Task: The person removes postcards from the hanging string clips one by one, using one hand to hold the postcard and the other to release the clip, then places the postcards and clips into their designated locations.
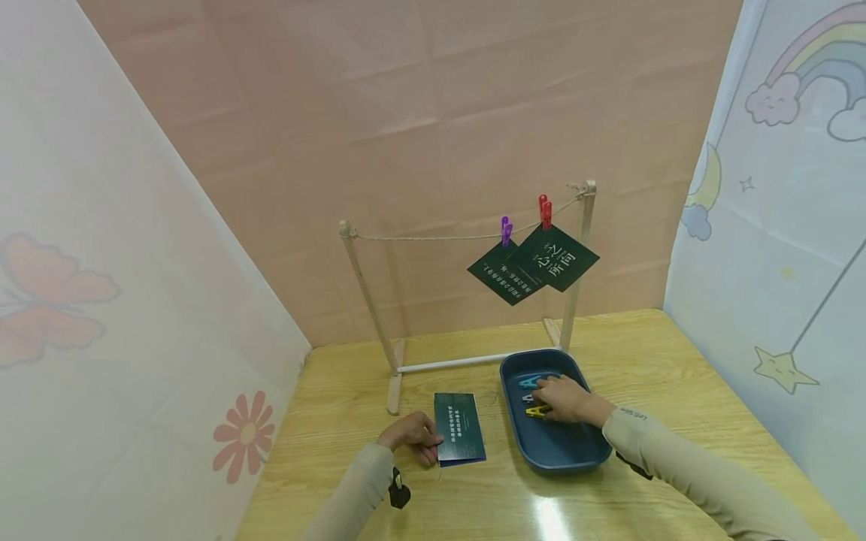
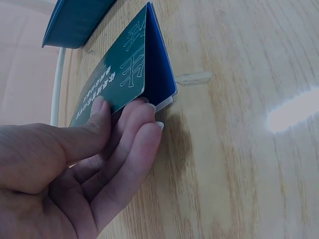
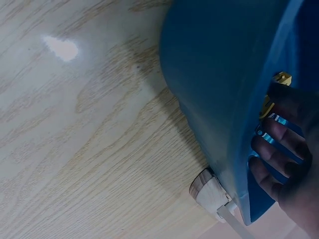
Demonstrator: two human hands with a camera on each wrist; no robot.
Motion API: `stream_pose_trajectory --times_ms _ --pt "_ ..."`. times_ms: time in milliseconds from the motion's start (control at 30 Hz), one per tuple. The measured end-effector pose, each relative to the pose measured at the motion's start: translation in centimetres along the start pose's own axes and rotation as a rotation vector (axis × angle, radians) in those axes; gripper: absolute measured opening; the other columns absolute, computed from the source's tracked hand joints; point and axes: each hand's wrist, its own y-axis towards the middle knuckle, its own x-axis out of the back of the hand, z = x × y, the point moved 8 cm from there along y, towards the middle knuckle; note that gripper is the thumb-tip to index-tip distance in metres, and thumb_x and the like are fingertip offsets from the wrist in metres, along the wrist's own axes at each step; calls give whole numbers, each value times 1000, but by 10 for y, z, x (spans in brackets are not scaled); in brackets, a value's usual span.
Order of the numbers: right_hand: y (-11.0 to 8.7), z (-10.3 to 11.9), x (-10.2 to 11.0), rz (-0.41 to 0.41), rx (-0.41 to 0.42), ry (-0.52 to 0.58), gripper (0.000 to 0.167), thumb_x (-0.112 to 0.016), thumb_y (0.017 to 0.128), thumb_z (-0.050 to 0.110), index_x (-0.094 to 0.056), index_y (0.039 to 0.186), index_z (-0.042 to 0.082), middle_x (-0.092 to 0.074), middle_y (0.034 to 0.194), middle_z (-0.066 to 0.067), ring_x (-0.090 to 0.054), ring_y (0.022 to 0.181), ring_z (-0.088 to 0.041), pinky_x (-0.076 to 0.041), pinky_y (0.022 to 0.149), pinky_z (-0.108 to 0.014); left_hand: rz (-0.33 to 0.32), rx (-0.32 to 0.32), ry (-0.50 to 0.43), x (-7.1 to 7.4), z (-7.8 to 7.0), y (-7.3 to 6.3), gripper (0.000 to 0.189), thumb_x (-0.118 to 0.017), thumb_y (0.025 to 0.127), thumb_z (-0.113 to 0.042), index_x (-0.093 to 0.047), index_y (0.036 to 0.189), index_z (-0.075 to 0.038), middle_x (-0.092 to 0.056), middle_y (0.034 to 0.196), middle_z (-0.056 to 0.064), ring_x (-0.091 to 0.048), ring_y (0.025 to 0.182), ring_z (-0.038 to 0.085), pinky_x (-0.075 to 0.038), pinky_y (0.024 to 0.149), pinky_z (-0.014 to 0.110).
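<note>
My left hand [image 1: 414, 436] pinches the near left edge of a dark green card [image 1: 460, 427] with white writing. In the left wrist view the thumb lies on its top face and the fingers reach beneath; a blue surface [image 2: 158, 64] shows under the raised green flap. My right hand [image 1: 564, 398] reaches down into a dark blue tray [image 1: 555, 458], fingers spread and loosely bent over clothespins. Closest to its thumb is a yellow clothespin [image 1: 537, 411]; a light blue clothespin [image 1: 530, 382] and a pale clothespin [image 1: 528, 399] lie by the fingertips. Whether any is gripped is partly hidden.
Behind stands a wooden frame [image 1: 368, 300] with a string [image 1: 426, 238] across it. From the string hang two green cards, one under a purple clothespin [image 1: 506, 231], the other under a red clothespin [image 1: 545, 213]. A white bar [image 1: 460, 363] joins the frame's feet.
</note>
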Motion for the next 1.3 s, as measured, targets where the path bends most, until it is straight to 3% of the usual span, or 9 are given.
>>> stream_pose_trajectory --times_ms 167,533,700,1000,1167,1300 --pt "-1 0 0 -7 -3 0 26 -88 75 25 -65 85 16 -52 83 4 -53 75 -17 -45 60 -34 10 -6 1 0 -1 -1 19 -63 96 -2 -65 80 8 -69 68 16 -70 58 21 -61 57 36" --pt "-2 0 1 2 -3 28 26 -87 76 24 -66 88 16 -52 84 5 -52 75 -16 -46 60 -34 4 -23 -21 -3 -1 -5 19 -65 95 -4 -66 83 10 -70 72 23 -71 62 32 -61 58 44" --pt "-2 0 2 10 1 45 26 -85 79 23 -67 94 15 -56 89 2 -57 79 -19 -52 66 -40 -17 -9 -16 -1 0 -7 21 -66 95 -5 -66 79 10 -69 71 24 -70 59 31 -61 56 43" --pt "-3 2 4 5 15 54 24 -83 82 22 -66 97 15 -59 93 -1 -60 83 -21 -54 68 -45 -36 -9 7 -1 -2 -11 27 -63 97 -4 -69 78 14 -68 73 29 -70 66 42 -61 59 49" --pt "-3 1 5 -6 23 54 21 -82 83 22 -67 96 16 -58 92 1 -60 82 -19 -53 68 -43 -41 -30 2 -1 -7 -10 27 -62 97 -3 -68 79 16 -67 73 31 -69 64 42 -61 58 49" --pt "-3 0 4 -4 20 56 19 -81 84 23 -67 96 16 -57 91 2 -59 80 -18 -52 66 -40 -59 -42 -21 1 -6 -6 22 -62 97 -3 -65 82 13 -68 71 27 -69 61 36 -61 58 45"
